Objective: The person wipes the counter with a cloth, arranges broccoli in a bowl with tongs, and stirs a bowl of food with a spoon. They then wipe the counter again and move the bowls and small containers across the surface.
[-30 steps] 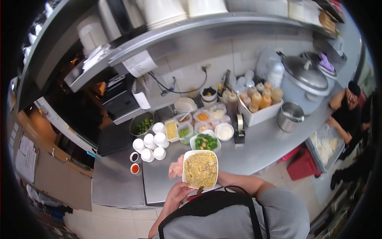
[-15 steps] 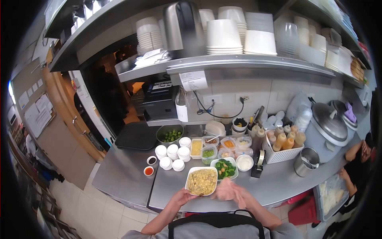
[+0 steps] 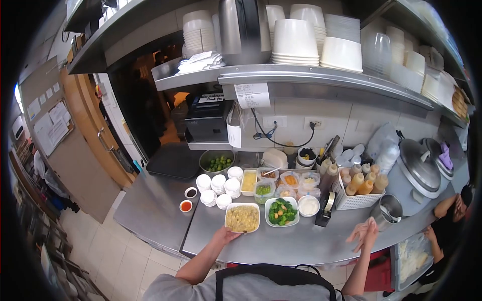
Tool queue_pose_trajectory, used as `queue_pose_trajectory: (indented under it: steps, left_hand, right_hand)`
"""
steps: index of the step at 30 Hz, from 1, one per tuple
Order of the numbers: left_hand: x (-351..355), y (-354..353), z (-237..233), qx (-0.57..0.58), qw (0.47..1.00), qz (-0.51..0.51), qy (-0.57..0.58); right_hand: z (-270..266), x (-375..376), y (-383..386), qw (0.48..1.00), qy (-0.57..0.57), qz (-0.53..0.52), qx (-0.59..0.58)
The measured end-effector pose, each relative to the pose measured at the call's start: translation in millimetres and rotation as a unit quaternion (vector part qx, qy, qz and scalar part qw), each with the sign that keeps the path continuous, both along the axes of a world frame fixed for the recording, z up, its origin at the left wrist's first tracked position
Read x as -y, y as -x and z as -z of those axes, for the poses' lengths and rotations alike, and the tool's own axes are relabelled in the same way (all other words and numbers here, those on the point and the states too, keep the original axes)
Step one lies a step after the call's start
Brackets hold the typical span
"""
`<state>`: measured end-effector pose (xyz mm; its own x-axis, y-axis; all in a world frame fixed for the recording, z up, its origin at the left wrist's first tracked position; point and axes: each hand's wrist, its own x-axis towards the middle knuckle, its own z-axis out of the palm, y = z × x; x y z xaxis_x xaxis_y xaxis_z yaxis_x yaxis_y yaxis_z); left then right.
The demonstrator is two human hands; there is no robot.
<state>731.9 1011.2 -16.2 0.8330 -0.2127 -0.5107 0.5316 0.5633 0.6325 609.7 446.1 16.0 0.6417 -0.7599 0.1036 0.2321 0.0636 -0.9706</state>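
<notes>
My left hand (image 3: 230, 235) grips the near left edge of a white square bowl (image 3: 243, 218) filled with what looks like fried rice. The bowl is close over the steel counter. My right hand (image 3: 365, 234), in what looks like a loose, thin translucent plastic glove, is raised over the right part of the counter with its fingers apart. Nearest to it is a metal canister (image 3: 386, 212) with utensils inside. Between my hands, a white dish of broccoli (image 3: 282, 212) stands beside a round tub of white contents (image 3: 308, 205) and a black tape dispenser (image 3: 325, 210).
Stacks of small white cups (image 3: 218, 184), two sauce cups (image 3: 186, 206) and several food tubs (image 3: 264, 190) stand at the back left. A white basket (image 3: 355, 201) holds squeeze bottles. Overhead runs a steel shelf (image 3: 321, 75). Another person's arm (image 3: 436, 245) shows at far right.
My right hand has moved right, away from the rice bowl toward the metal canister. My left hand and the bowl have shifted slightly left, apart from the broccoli dish. The camera view has shifted a little.
</notes>
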Motion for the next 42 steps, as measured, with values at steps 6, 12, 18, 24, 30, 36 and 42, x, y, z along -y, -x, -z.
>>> queue_pose_trajectory:
  steps: [6, 12, 18, 24, 30, 36, 42]
  left_hand:
    - [-3.4, -33.7, 17.4, -0.089, 0.996, -0.029, -0.009]
    - [19.1, 2.6, -34.7, -0.054, 0.978, -0.083, -0.183]
    - [26.7, 36.4, -5.5, -0.012, 0.972, -0.007, -0.235]
    - [47.2, 60.7, 7.2, 0.023, 0.962, -0.007, -0.271]
    - [45.0, 61.2, 3.4, 0.085, 0.961, 0.025, -0.263]
    - [14.0, 75.9, -9.6, 0.112, 0.946, 0.032, -0.302]
    - [-70.8, 103.6, 10.4, 0.112, 0.953, -0.044, -0.279]
  right_hand:
    - [32.2, 38.0, -7.8, 0.847, 0.407, 0.033, -0.340]
    - [77.4, 24.0, -26.6, 0.733, 0.537, 0.075, -0.410]
    - [98.7, 42.9, -66.5, 0.704, 0.530, 0.125, -0.456]
    - [85.2, 46.6, -85.1, 0.682, 0.528, 0.063, -0.502]
    - [107.3, 34.3, -56.7, 0.679, 0.557, 0.144, -0.457]
    - [93.3, -70.8, -21.4, 0.654, 0.680, -0.012, -0.333]
    - [54.7, -248.6, 5.0, 0.625, 0.726, -0.173, -0.231]
